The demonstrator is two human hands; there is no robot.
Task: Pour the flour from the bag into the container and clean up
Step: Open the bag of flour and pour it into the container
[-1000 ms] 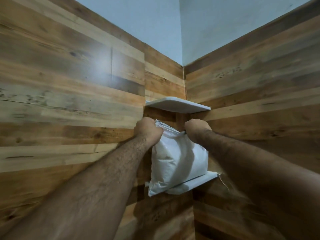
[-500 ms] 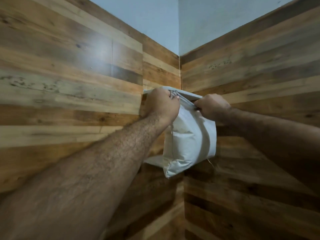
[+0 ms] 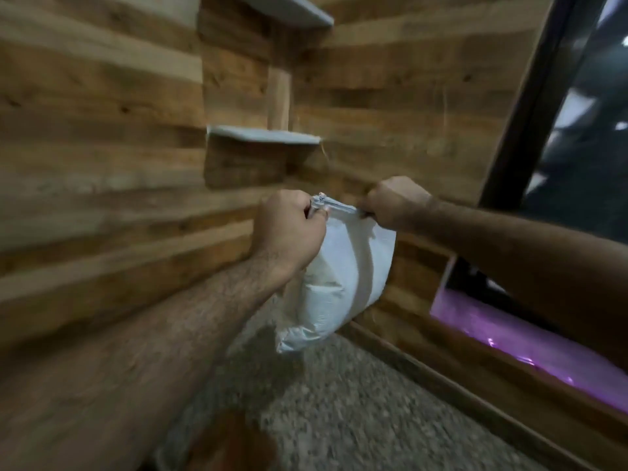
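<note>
A white flour bag (image 3: 343, 283) hangs in the air in front of a wood-panelled corner, below the shelves. My left hand (image 3: 289, 229) is closed on the bag's top left corner. My right hand (image 3: 396, 202) is closed on the top right corner, and the bag's top edge is stretched between them. The bag is full and sags below my fists. No container is in view. The picture is blurred by motion.
Two white corner shelves, a lower shelf (image 3: 263, 134) and an upper shelf (image 3: 292, 10), sit bare on the wooden wall. A speckled grey surface (image 3: 339, 402) lies below. At right are a dark glass panel (image 3: 584, 113) and a purple-lit strip (image 3: 509, 334).
Both hands have lifted the bag off the lower corner shelf and brought it down and toward me. The view has swung downward and to the right.
</note>
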